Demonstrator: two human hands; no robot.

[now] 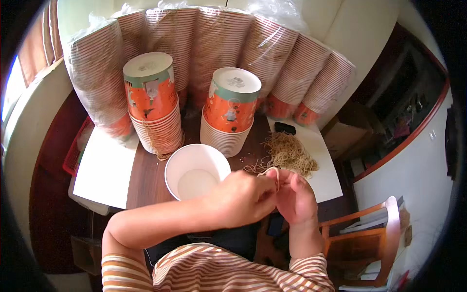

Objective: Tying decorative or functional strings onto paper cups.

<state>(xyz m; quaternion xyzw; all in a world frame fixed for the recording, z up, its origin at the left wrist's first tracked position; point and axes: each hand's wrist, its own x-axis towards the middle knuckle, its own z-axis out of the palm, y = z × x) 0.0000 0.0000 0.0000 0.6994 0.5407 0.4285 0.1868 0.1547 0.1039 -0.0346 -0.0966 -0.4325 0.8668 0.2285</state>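
My left hand [245, 196] is closed, knuckles up, and pinches a strand of beige string [278, 176]. Against it, my right hand [297, 195] has its fingers curled around the same strand, with the palm partly showing. The strand bends in a small loop between them; its ends are hidden. Beyond my left forearm stands a white paper tub [197, 165], its mouth upward. To the right of the tub lies a tangled heap of beige string [290, 155], with loose strands trailing toward my hands.
Behind the tub stand two upside-down stacks of orange and green printed tubs [154, 104] [232, 109], the left one with strands over its side. Tall plastic-wrapped stacks [219, 39] line the back. A black object [285, 128] lies by the heap. A wooden chair [365, 238] stands right.
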